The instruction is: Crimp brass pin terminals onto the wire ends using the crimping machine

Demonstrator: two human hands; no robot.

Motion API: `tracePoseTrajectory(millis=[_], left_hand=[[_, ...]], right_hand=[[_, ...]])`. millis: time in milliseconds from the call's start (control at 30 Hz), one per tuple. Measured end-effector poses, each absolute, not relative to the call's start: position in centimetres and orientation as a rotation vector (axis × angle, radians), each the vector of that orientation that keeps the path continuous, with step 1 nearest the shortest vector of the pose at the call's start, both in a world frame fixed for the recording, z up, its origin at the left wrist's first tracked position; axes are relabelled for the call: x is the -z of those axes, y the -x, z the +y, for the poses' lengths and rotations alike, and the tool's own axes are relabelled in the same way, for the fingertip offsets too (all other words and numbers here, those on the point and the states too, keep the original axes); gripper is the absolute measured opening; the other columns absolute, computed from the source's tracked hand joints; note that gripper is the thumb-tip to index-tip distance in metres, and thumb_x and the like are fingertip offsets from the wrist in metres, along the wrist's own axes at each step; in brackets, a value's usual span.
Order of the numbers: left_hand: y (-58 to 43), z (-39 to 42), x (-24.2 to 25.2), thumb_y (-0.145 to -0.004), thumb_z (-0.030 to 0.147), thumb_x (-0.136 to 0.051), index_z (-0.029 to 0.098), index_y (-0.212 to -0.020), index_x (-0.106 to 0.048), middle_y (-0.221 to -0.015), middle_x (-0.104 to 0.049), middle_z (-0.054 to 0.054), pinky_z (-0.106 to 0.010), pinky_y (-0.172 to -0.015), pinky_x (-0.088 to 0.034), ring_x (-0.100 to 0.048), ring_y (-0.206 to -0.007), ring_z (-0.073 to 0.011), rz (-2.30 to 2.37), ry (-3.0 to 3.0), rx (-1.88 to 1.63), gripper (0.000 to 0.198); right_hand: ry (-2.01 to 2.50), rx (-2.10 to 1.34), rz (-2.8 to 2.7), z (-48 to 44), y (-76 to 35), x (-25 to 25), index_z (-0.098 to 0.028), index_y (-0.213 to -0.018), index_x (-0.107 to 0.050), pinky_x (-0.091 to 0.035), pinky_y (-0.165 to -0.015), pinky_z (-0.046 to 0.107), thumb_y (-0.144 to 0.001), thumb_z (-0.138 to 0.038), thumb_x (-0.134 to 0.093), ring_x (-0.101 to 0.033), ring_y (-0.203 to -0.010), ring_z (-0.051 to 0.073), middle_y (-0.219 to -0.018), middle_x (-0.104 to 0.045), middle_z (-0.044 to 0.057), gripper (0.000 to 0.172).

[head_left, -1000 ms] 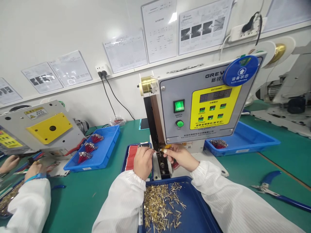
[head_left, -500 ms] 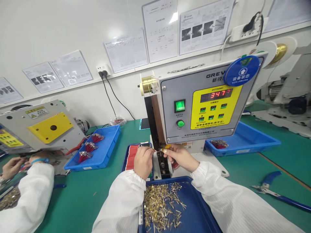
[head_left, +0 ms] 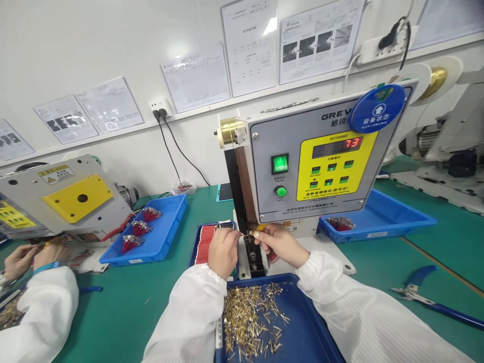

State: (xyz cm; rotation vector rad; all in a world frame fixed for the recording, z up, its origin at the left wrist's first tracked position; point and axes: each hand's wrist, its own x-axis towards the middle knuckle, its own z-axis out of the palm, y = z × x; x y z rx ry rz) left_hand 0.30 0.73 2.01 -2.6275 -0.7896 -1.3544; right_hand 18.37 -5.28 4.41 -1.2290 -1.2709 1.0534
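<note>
My left hand (head_left: 223,250) is pinched closed at the machine's crimping head (head_left: 252,250), with a thin red wire (head_left: 243,235) running from its fingertips. From the other side, my right hand (head_left: 284,245) is closed in a pinch, its fingertips nearly meeting the wire's end. A small yellow piece (head_left: 260,228) shows at those fingers; what they hold is too small to make out. Behind my left hand, a blue tray (head_left: 194,246) holds a row of red wires (head_left: 205,243). Below both wrists sits a dark blue tray (head_left: 302,322) with many loose gold pins (head_left: 249,320).
The grey machine panel (head_left: 280,131) overhangs my hands. Blue bins (head_left: 401,222) with red wire bundles flank it, one at right, another bin (head_left: 166,237) at left. Blue-handled cutters (head_left: 416,292) lie at right. A co-worker's hands (head_left: 45,256) work at the left machine.
My hands hold nearly the same position. The red display changed from 3477 to a reading ending in 73. The co-worker's nearer hand and sleeve shifted slightly left and down.
</note>
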Motion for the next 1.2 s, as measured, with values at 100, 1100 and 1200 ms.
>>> tracePoseTrajectory(millis=[100, 1100, 1200], left_hand=[[-0.32, 0.77, -1.99, -0.092, 0.014, -0.044, 0.018, -0.094, -0.06, -0.09, -0.062, -0.006, -0.03, -0.078, -0.047, -0.055, -0.085, -0.0175, -0.768, 2.625, 1.358, 0.017], [-0.21, 0.91, -1.71, -0.092, 0.015, -0.044, 0.018, -0.094, -0.06, -0.09, -0.061, -0.007, -0.03, -0.075, -0.048, -0.056, -0.085, -0.0177, -0.772, 2.686, 1.325, 0.016], [-0.17, 0.91, -1.66, -0.092, 0.016, -0.044, 0.018, -0.095, -0.06, -0.09, -0.062, -0.007, -0.03, -0.076, -0.048, -0.057, -0.086, -0.0179, -0.782, 2.695, 1.318, 0.016]], right_hand=[[1.229, -1.034, -1.272, -5.23, -18.4, -4.24, -0.02, -0.069, -0.053, -0.039, -0.043, 0.023, -0.077, -0.044, -0.058, -0.045, -0.041, 0.01, -0.046, -0.05, -0.006, 0.026], [1.216, -1.016, -1.263, -5.21, -18.33, -4.07, -0.021, -0.068, -0.052, -0.037, -0.042, 0.023, -0.077, -0.044, -0.059, -0.044, -0.04, 0.01, -0.046, -0.049, -0.006, 0.026], [1.206, -1.014, -1.266, -5.16, -18.3, -4.03, -0.021, -0.068, -0.051, -0.038, -0.043, 0.023, -0.076, -0.046, -0.06, -0.045, -0.041, 0.01, -0.047, -0.05, -0.006, 0.028]])
